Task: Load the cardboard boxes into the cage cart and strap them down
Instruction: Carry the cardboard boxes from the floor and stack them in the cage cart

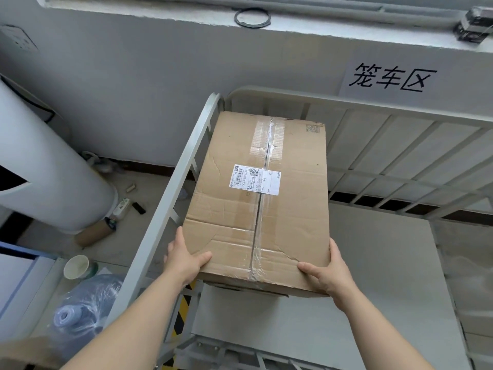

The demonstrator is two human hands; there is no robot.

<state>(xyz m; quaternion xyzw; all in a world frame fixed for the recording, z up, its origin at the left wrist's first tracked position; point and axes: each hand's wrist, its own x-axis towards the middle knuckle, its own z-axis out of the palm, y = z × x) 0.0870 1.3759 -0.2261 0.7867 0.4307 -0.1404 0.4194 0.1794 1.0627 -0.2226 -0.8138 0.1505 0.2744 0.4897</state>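
Both hands are gripping the near end of a cardboard box (pixel 262 201), left hand (pixel 185 259) and right hand (pixel 326 275) at its corners. Its long axis is pointing away, hanging inside the cage cart (pixel 170 198) against the left rail.

Paper cup (pixel 76 267) beside water jug (pixel 85 308) — white roll (pixel 45 166) behind.

Cage cart (pixel 170 198): grey metal, barred L side, grid back. Base panel (pixel 373 276) pale, flat. Floor (pixel 149 188) L of cart, beige: big white roll (pixel 48 166) w/ lower end down on it, cardboard tube (pixel 92 233) lying just beside, small black item (pixel 138 208) nr. Yellow/black stripe (pixel 184 303) on floor at cart's L edge.
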